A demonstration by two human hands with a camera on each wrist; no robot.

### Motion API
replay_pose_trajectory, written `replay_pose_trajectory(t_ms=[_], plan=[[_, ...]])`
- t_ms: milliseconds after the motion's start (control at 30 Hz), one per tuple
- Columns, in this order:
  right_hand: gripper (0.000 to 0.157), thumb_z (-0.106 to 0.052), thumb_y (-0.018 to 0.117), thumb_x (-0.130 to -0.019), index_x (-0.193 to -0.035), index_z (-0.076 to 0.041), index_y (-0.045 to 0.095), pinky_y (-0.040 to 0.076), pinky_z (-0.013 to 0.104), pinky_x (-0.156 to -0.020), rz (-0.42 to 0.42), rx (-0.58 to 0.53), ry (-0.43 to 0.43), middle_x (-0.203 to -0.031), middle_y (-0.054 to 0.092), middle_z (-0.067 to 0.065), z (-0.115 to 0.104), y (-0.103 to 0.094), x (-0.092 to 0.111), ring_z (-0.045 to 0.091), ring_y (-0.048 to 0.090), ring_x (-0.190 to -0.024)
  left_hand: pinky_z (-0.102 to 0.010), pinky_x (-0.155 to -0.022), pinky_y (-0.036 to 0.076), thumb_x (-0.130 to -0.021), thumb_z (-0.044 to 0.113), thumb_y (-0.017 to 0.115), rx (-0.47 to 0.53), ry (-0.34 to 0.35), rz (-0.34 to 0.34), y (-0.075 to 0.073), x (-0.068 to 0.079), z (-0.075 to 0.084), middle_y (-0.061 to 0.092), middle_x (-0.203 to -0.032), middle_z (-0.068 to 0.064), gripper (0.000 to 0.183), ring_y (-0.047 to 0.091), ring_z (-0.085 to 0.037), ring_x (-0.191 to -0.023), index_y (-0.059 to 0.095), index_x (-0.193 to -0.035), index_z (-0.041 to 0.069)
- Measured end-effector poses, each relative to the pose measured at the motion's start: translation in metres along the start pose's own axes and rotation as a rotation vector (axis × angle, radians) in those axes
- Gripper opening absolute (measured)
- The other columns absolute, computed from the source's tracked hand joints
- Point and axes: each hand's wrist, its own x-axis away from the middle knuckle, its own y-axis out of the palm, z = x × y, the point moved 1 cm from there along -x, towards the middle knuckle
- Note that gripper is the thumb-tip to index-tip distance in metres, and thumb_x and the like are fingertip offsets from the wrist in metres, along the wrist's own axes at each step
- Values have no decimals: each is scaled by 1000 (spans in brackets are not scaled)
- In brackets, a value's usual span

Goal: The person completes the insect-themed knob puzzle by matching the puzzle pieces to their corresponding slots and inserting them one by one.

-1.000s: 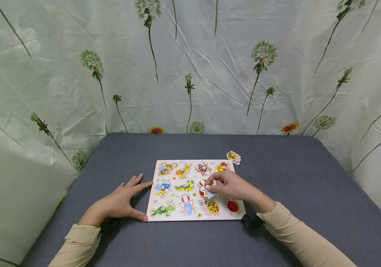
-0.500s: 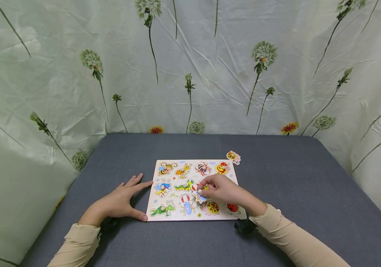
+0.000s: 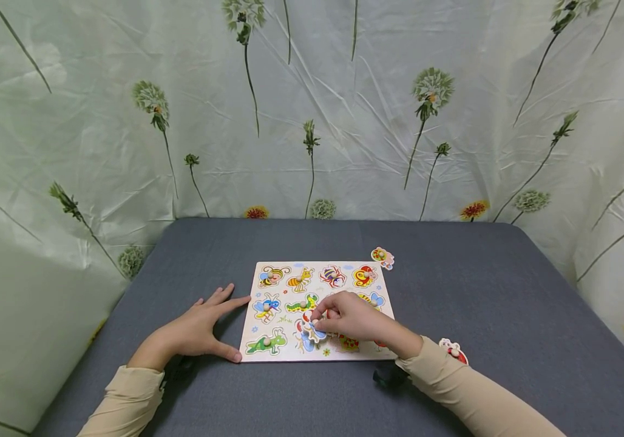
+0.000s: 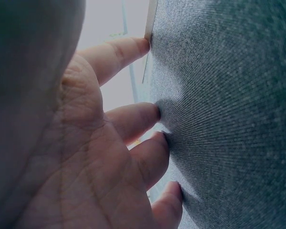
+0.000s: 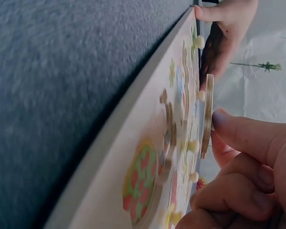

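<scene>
A wooden knob puzzle board (image 3: 356, 357) with insect pictures lies on the grey cloth. My right hand (image 3: 351, 317) pinches a blue-and-red beetle puzzle piece (image 3: 312, 331) by its knob, over the beetle recess in the front row. In the right wrist view the piece (image 5: 207, 119) appears edge-on, raised off the board's face. My left hand (image 3: 197, 332) is spread at the board's left side, thumb and index finger touching its edge. The left wrist view shows its fingers (image 4: 133, 119) extended, with several fingertips against the cloth. My right hand and forearm hide part of the board.
A snail piece (image 3: 383, 258) lies beyond the board's far right corner. Right of the board, a ladybug piece (image 3: 454, 352) is partly covered by my right sleeve. Several knobbed pieces, such as the green grasshopper (image 3: 267, 342), sit in the board. A flowered curtain (image 3: 312, 91) hangs behind the table.
My right hand has carried the beetle piece left and nearer, from the middle row to the front-row beetle recess. The ladybug piece has come into view behind my sleeve. My left hand stays put.
</scene>
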Motion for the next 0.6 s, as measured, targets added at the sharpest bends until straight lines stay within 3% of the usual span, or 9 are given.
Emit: replay_pose_trajectory(t_ms=[600], plan=[[5, -11, 78, -94, -98, -11, 79, 26, 21, -47, -25, -28, 53, -53, 35, -11, -5, 17, -4, 4, 30, -47, -80, -126, 13, -67, 59, 99, 0, -1, 0, 1, -1, -1, 18, -178, -27, 120, 13, -56, -164, 42, -167, 24]])
